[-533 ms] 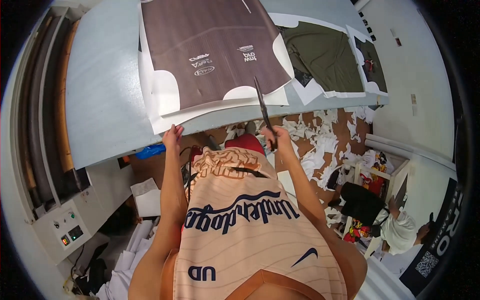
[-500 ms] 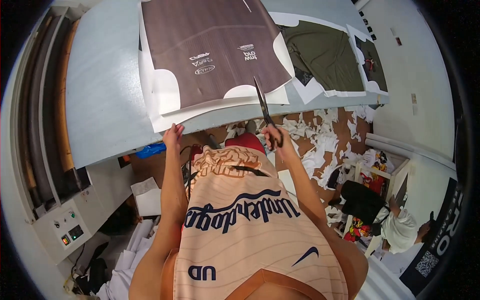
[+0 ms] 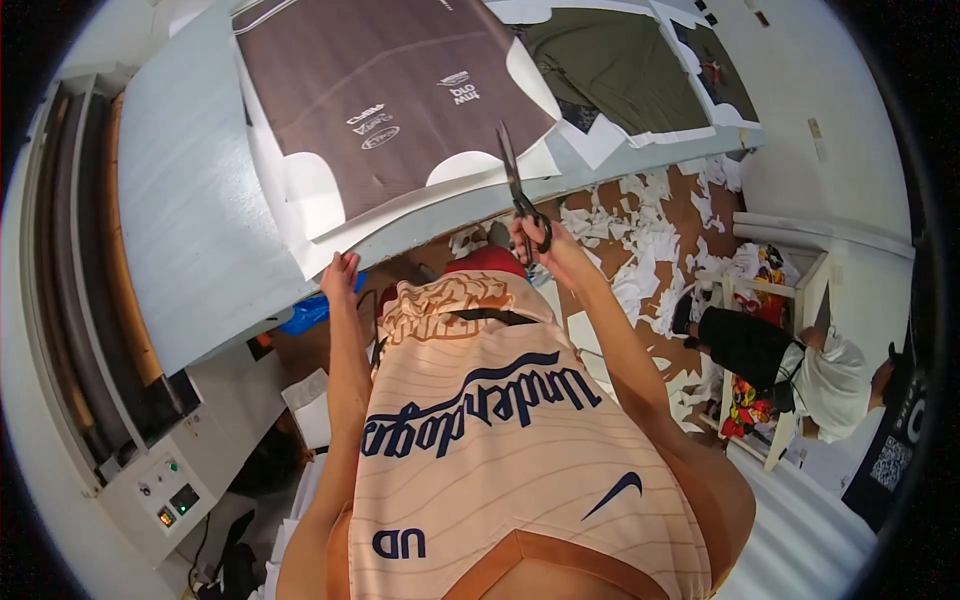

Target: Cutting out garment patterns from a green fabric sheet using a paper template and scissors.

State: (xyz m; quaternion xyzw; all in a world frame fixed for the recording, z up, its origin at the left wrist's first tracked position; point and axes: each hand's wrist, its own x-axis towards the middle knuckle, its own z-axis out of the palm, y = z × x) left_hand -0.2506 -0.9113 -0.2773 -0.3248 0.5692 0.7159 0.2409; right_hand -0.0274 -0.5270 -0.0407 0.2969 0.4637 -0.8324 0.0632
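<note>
A brown fabric panel [image 3: 385, 85] with white printing and a white margin lies on the light-blue table. My left hand [image 3: 341, 272] is at the table's near edge, its fingers closed on the corner of the white margin [image 3: 305, 245]. In my right hand [image 3: 550, 250] is a pair of dark scissors [image 3: 511, 170], gripped by the handles. Their blades point away from me over the panel's near right edge, and look nearly together. Whether the blades touch the fabric, I cannot tell.
More panels, one olive green [image 3: 605, 70], lie at the table's far right. White scraps [image 3: 640, 240] litter the brown floor. A long roller machine [image 3: 95, 290] stands left. At right, a person in a white top [image 3: 845, 385] is beside a wooden bin [image 3: 815, 285].
My view has turned a little, so the table and panel sit further left and higher. The scissors remain in my right hand, and my left hand stays at the fabric corner.
</note>
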